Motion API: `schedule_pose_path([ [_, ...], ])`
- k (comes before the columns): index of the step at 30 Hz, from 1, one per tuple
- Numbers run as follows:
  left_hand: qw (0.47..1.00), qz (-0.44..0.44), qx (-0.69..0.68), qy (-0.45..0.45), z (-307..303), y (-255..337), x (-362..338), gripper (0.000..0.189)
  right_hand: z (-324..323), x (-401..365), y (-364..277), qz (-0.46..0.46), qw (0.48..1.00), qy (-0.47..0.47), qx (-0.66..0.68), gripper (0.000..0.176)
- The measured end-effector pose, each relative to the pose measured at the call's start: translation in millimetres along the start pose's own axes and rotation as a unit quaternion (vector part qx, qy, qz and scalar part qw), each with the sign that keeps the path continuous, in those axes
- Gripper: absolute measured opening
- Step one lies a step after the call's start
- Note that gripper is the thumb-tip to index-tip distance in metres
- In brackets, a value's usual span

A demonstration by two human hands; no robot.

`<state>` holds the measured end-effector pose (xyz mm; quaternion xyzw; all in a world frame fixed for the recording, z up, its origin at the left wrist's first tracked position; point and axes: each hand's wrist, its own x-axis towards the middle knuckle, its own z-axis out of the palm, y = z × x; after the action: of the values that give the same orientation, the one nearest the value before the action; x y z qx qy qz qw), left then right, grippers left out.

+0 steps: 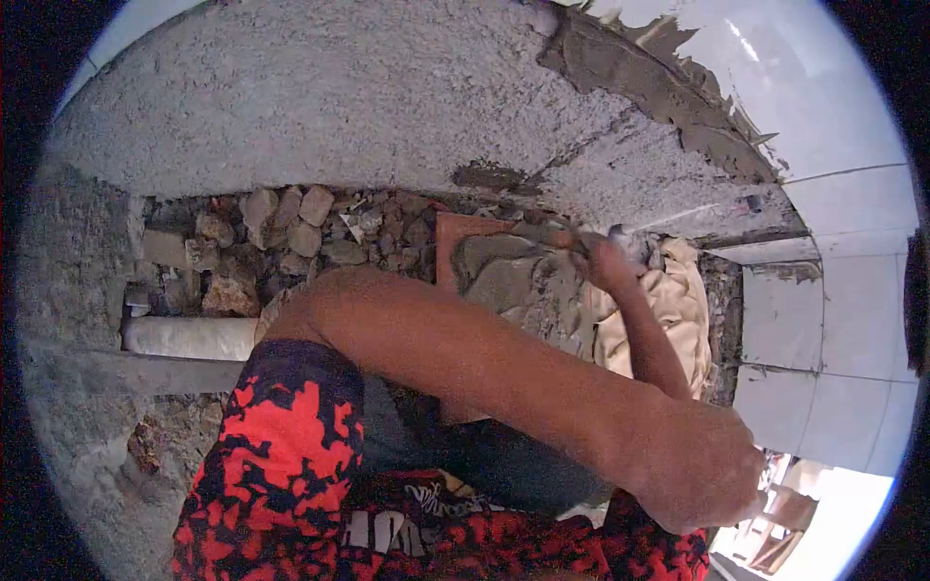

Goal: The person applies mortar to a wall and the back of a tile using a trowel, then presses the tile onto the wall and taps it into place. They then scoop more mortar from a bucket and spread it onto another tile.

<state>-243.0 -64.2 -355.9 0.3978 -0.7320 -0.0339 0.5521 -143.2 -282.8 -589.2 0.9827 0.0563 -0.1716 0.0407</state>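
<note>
My right hand point(610, 266) grips a trowel point(554, 234), its blade coated in wet mortar. The trowel is over a heap of grey mortar point(513, 281), which sits on a reddish-brown board point(449, 242). Across the view stretches my left arm, bent at the elbow, and it covers part of the mortar. Its hand, my left hand point(702, 474), is at the lower right with the fingers curled in; whatever they hold, if anything, is hidden. Beside my right forearm lies a crumpled cream sack point(668, 305).
A rough cement wall point(368, 97) rises ahead, with fresh mortar smeared along its upper right. Stones point(291, 228) fill a trench on the left, near a pale pipe point(194, 337). White tiles point(857, 290) cover the right wall. Wood pieces point(785, 513) show at the lower right.
</note>
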Motion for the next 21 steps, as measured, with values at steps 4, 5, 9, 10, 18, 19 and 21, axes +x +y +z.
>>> schedule_pose_path([
  [4,0.999,0.023,0.023,0.015,2,1,-3,0.022,14,58,-14,-0.137,0.975,0.174,-0.015,0.037],
  [5,0.999,0.036,0.019,0.005,3,-5,-1,0.023,-10,64,-16,-0.157,0.979,0.130,0.005,0.037],
  [9,0.999,0.026,0.029,-0.037,-6,-5,-5,0.024,-90,10,-5,-0.103,0.988,0.097,0.069,0.043],
  [10,0.998,0.036,0.024,-0.055,-13,-1,-4,0.024,-99,-16,1,-0.072,0.985,0.119,0.100,0.042],
  [18,0.994,-0.078,0.067,-0.028,-74,-62,-6,0.018,-81,-298,13,0.300,0.930,0.122,0.172,0.040],
  [19,0.992,-0.092,0.076,-0.030,-78,-75,-8,0.021,-75,-327,7,0.339,0.918,0.121,0.167,0.040],
  [21,0.972,-0.204,0.075,-0.093,-78,-110,-18,0.025,-51,-397,-3,0.354,0.908,0.169,0.146,0.037],
])
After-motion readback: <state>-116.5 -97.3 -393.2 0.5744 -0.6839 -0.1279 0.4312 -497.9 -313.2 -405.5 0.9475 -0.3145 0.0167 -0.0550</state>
